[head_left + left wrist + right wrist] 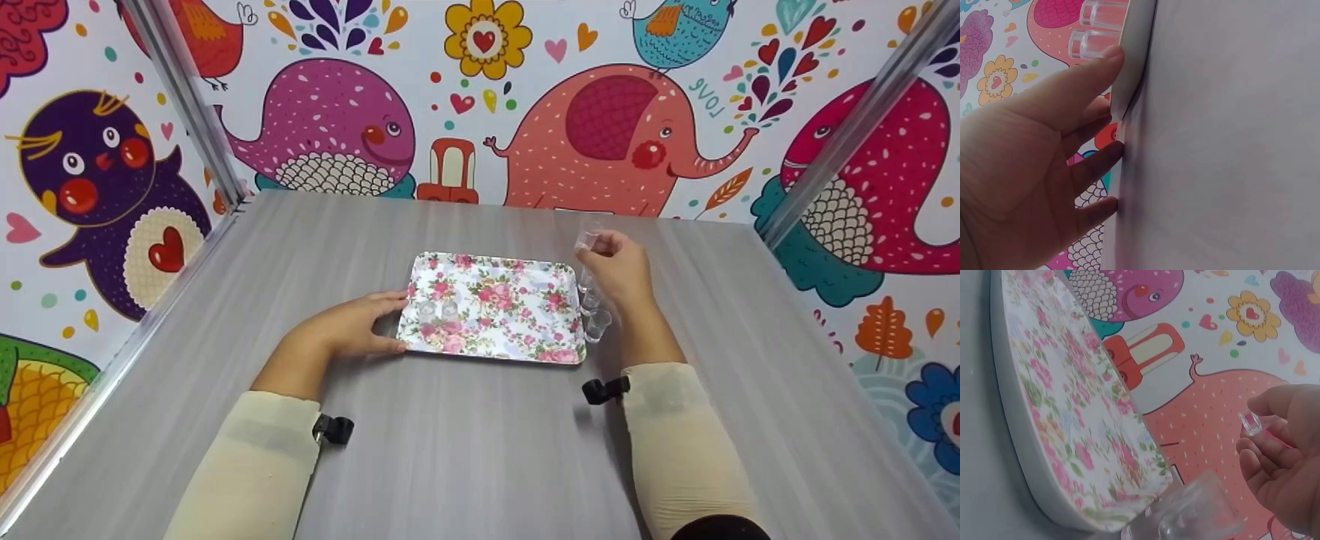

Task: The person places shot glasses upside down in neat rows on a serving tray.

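Note:
A floral tray (495, 307) lies on the table. My left hand (352, 324) rests against its left edge, fingers spread, and in the left wrist view the thumb touches the rim. Two clear shot glasses (1103, 44) stand on the left part of the tray. Beyond the tray's far right corner, my right hand (621, 268) pinches another clear shot glass (1251, 423) between thumb and fingers, raised above the table. More clear shot glasses (598, 327) stand in a row close along the tray's right side, partly hidden by that hand.
The grey wood-grain table (465, 450) extends around the tray. Behind it rises a wall panel (480, 97) printed with cartoon animals. Metal posts (191, 105) stand at the back corners.

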`<control>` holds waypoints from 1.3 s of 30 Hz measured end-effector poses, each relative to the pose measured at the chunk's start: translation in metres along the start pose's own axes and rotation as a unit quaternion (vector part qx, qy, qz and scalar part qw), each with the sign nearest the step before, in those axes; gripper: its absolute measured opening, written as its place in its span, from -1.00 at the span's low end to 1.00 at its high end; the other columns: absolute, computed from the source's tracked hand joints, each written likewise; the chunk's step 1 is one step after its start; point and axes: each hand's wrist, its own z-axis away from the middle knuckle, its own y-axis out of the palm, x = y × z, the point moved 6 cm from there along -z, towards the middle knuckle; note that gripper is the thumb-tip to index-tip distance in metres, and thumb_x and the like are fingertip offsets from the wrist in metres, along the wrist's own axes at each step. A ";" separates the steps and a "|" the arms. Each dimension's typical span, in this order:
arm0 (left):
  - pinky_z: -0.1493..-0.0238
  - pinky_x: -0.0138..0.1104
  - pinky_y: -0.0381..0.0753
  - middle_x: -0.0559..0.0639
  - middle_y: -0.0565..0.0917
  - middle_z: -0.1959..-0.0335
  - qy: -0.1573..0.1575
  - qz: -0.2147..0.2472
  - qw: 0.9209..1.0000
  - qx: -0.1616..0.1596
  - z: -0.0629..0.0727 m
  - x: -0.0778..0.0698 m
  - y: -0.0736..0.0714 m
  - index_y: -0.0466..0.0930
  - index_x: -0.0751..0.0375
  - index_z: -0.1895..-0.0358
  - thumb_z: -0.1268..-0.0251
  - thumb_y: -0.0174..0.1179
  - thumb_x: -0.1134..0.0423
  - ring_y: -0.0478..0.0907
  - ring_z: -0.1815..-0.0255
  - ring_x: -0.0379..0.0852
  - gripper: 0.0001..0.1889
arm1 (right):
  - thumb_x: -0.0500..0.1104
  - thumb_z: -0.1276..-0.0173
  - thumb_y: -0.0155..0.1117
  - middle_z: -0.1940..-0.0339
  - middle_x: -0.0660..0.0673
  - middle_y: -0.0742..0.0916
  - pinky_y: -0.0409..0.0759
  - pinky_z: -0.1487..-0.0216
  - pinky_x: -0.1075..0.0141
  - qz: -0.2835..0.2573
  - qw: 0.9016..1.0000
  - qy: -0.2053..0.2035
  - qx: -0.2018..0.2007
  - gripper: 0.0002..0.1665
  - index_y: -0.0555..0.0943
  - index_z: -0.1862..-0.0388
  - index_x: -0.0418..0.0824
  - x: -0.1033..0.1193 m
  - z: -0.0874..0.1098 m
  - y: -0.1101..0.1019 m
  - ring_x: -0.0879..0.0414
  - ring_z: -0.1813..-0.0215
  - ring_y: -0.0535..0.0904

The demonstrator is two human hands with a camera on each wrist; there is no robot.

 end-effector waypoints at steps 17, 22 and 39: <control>-0.78 0.13 0.09 -0.01 0.19 -0.78 -0.014 -0.003 1.000 0.011 0.000 0.003 0.000 0.27 0.18 -0.68 -0.40 0.44 -0.09 0.06 -0.80 0.18 -0.09 | -0.08 -0.40 0.54 -0.04 -0.15 0.79 0.80 -0.10 0.32 -0.044 0.991 -0.084 0.096 -0.61 0.67 -0.13 -0.12 0.043 0.032 0.034 -0.01 -0.07 0.72; -0.78 0.15 0.10 0.04 0.20 -0.77 -0.010 -0.003 1.000 0.010 0.000 0.002 0.001 0.27 0.22 -0.67 -0.40 0.44 -0.09 0.08 -0.79 0.21 -0.10 | -0.12 -0.41 0.53 0.02 -0.15 0.83 0.81 -0.09 0.32 -0.081 0.982 -0.096 0.140 -0.64 0.65 -0.11 -0.15 0.052 0.043 0.048 0.01 -0.01 0.76; -0.77 0.16 0.10 0.07 0.22 -0.76 -0.003 0.000 1.000 0.006 0.000 0.000 0.000 0.29 0.24 -0.66 -0.40 0.45 -0.03 0.09 -0.79 0.23 -0.11 | 0.00 -0.40 0.56 0.07 -0.12 0.79 0.78 0.00 0.28 -0.056 0.968 -0.133 0.203 -0.60 0.75 -0.15 -0.06 0.059 0.061 0.078 0.03 0.08 0.65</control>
